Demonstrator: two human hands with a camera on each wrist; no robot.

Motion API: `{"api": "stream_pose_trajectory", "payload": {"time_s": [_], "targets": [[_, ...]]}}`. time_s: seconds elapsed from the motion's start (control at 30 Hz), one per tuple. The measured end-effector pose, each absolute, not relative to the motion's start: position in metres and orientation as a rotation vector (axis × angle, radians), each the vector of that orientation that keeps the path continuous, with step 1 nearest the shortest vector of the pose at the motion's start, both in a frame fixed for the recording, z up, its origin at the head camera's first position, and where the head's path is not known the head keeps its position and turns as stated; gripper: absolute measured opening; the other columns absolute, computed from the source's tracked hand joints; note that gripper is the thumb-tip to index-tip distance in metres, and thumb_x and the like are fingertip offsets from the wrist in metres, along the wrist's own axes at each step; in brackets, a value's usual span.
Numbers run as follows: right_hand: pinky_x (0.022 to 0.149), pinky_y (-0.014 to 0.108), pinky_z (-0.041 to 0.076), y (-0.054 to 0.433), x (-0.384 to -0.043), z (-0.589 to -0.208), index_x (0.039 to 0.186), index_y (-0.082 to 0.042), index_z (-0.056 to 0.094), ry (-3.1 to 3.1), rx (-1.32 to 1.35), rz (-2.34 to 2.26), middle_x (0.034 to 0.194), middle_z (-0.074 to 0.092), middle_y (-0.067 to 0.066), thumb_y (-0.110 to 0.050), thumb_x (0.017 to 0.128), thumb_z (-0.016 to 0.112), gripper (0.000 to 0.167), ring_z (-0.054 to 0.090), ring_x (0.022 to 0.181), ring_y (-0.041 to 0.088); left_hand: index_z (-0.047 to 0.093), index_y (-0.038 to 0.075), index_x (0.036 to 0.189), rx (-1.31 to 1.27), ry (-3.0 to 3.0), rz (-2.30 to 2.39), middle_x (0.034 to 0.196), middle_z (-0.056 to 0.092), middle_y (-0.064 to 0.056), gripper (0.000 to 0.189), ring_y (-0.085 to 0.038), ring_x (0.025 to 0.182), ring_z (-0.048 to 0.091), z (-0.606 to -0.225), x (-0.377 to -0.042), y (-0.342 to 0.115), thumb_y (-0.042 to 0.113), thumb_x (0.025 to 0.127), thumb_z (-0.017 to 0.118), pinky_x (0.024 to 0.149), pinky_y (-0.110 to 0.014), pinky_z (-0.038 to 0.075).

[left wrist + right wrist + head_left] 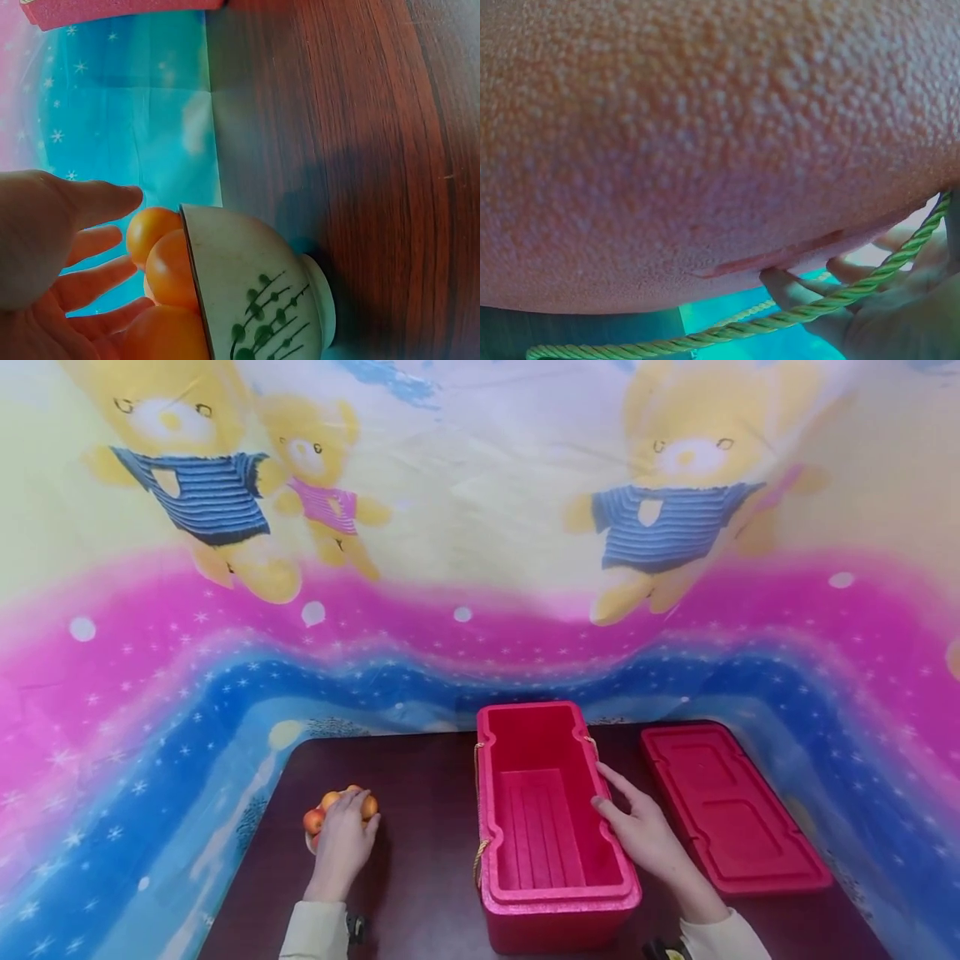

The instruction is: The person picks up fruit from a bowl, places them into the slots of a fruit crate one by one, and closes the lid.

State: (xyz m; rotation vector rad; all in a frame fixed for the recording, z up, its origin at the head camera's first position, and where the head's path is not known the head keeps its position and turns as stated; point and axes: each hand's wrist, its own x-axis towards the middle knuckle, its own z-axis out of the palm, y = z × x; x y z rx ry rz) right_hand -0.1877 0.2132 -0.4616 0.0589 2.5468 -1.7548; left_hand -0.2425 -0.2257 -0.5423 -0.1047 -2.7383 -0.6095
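Observation:
In the head view my left hand (343,837) is over a small bowl heaped with round orange fruits (314,821). The left wrist view shows the white bowl (240,289) with its green leaf pattern and dark rim; the fingers are spread around the top of the fruits (171,266), the thumb above them. A tall pink foam box (558,907), lidless, stands in the middle; its visible inside holds nothing. My right hand (651,833) touches its right rim with extended fingertips. From the right wrist, fingers (784,289) show against the box wall, behind a twisted rope handle (802,311).
The matching pink lid (738,806) lies flat on the right of the dark wooden table (423,802). Rope handles hang on both sides of the box. A cloth backdrop (465,552) printed with teddy bears rises behind and around the table.

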Motion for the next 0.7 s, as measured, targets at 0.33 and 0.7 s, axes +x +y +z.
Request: {"api": "stream_pose_trajectory", "payload": {"time_s": [0.33, 0.7], "targets": [[0.074, 0.042, 0.062, 0.2144, -0.1847, -0.4632, 0.157, -0.021, 0.036, 2.582, 0.04, -1.729, 0.141, 0.052, 0.022, -0.029, 0.098, 0.066, 0.067, 0.071, 0.1, 0.029, 0.068, -0.008, 0.117, -0.108, -2.768, -0.52, 0.114, 0.068, -0.026, 0.038, -0.046, 0.109, 0.059, -0.5445, -0.2505, -0.2233, 0.003, 0.083, 0.079, 0.1, -0.057, 0.046], [0.082, 0.044, 0.061, 0.2177, -0.1861, -0.4688, 0.158, -0.023, 0.034, 2.507, 0.059, -1.803, 0.15, 0.044, 0.021, -0.032, 0.099, 0.064, 0.067, 0.061, 0.117, 0.036, 0.068, -0.008, 0.116, -0.087, -2.771, -0.506, 0.112, 0.068, -0.026, 0.037, -0.046, 0.101, 0.061, -0.5458, -0.2517, -0.2213, 0.001, 0.082, 0.079, 0.093, -0.056, 0.051]]}}
